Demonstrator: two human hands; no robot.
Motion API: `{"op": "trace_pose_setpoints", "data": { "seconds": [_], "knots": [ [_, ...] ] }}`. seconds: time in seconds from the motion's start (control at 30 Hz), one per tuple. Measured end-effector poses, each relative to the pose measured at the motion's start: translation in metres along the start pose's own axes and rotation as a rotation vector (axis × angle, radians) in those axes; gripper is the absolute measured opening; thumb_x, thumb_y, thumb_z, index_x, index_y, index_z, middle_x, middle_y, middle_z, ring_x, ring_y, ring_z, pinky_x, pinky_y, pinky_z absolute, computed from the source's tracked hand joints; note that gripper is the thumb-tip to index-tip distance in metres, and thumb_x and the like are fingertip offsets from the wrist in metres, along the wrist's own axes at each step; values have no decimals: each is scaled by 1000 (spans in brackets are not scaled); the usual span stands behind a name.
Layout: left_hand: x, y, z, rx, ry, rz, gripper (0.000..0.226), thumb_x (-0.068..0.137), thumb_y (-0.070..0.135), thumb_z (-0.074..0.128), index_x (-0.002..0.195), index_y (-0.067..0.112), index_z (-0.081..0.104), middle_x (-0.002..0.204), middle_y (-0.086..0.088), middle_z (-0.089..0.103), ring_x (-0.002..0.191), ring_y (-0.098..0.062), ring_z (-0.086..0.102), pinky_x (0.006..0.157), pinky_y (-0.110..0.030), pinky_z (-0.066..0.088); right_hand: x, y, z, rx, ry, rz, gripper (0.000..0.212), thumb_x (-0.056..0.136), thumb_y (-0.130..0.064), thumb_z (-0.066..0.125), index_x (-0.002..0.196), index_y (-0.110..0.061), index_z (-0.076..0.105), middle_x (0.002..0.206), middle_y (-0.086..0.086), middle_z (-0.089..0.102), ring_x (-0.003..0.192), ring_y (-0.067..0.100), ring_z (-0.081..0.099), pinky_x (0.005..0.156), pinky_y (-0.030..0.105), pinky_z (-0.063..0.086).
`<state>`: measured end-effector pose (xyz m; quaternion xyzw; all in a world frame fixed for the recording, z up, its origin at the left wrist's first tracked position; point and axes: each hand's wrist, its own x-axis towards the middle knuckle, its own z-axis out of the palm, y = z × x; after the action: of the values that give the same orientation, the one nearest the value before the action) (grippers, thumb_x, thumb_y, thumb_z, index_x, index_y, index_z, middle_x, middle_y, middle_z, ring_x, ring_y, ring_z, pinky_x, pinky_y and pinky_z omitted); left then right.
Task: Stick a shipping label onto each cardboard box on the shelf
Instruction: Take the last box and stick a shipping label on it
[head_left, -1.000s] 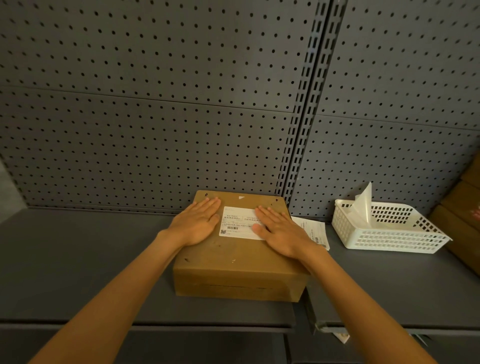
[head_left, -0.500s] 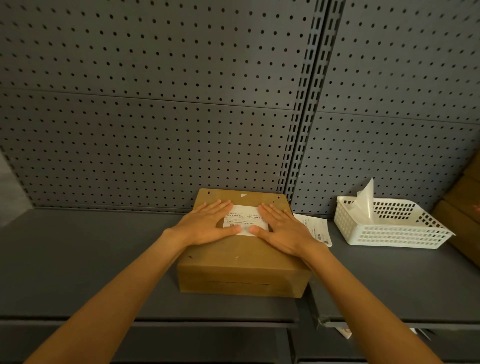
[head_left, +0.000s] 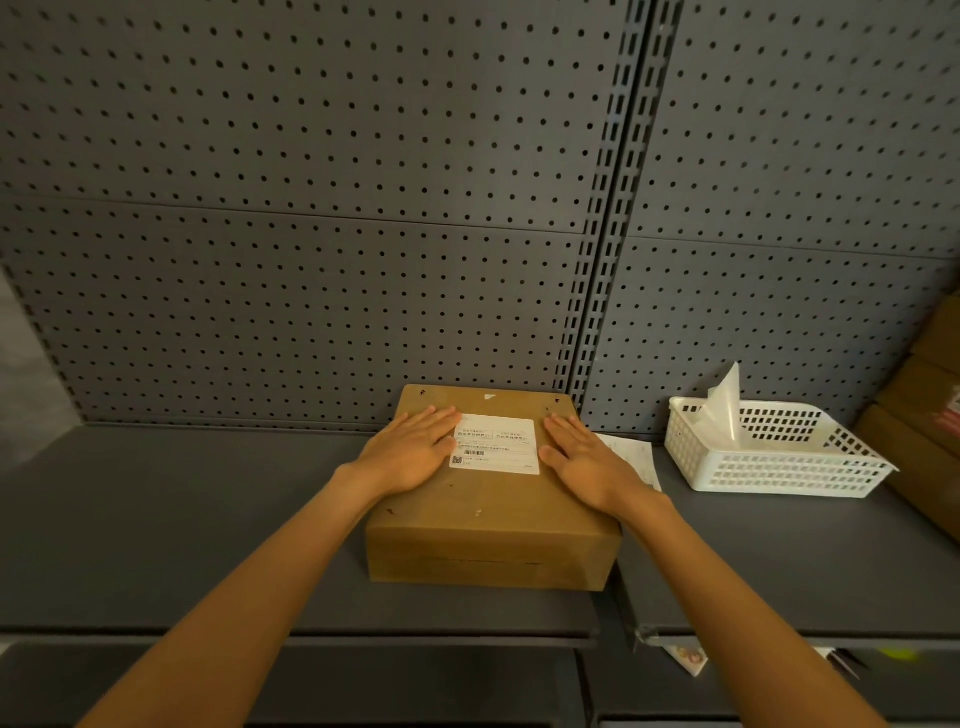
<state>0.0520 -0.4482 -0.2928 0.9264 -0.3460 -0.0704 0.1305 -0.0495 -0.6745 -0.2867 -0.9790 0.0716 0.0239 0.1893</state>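
The cardboard box lay on the shelf, its shipping label on top. Half a second before, both palms covered the label; now the left hand and right hand had slid outward to each side of it, fingers flat and released. The label seemed smoothed, so this box looked finished

- The left hand lies flat, palm down, fingers straight and close together, pointing forward and slightly inward.
- The right hand lies flat too, fingers straight, thumb spread inward.
- Both bare forearms reach forward from the lower corners, wrists level.
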Motion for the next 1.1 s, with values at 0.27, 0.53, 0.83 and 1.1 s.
{"op": "trace_pose_setpoints", "data": {
  "seconds": [0.27,0.53,0.83,1.1],
  "knots": [
    [-33,-2,-4,-360,196,-300,65,99,45,34,152,17,10,159,-3,10,147,-20,9,119,-41,13,-37,-4,-5,548,143,183,76,94,-50,45,153,-20,6,159,2,15,144,25,22,114,40,23],
    [-82,-8,20,-1332,-12,-524,54,83,51,61,126,20,53,118,-8,62,110,-24,57,99,-40,42,-74,9,28,1304,15,436,52,83,-48,61,126,-22,47,114,6,63,108,26,59,102,46,43],
    [-98,3,19,-1506,15,-499,42,84,40,64,120,21,57,112,-11,66,105,-31,60,94,-47,46,-96,-7,33,1359,70,412,43,86,-46,59,120,-23,47,122,8,61,114,27,57,105,46,42],
    [-93,51,-25,-1547,186,-186,42,86,33,62,127,26,53,116,1,66,103,-19,63,82,-35,50,-138,-10,-13,1257,408,229,46,93,-39,51,135,-22,47,125,-1,61,113,17,57,105,42,42]
  ]
}}
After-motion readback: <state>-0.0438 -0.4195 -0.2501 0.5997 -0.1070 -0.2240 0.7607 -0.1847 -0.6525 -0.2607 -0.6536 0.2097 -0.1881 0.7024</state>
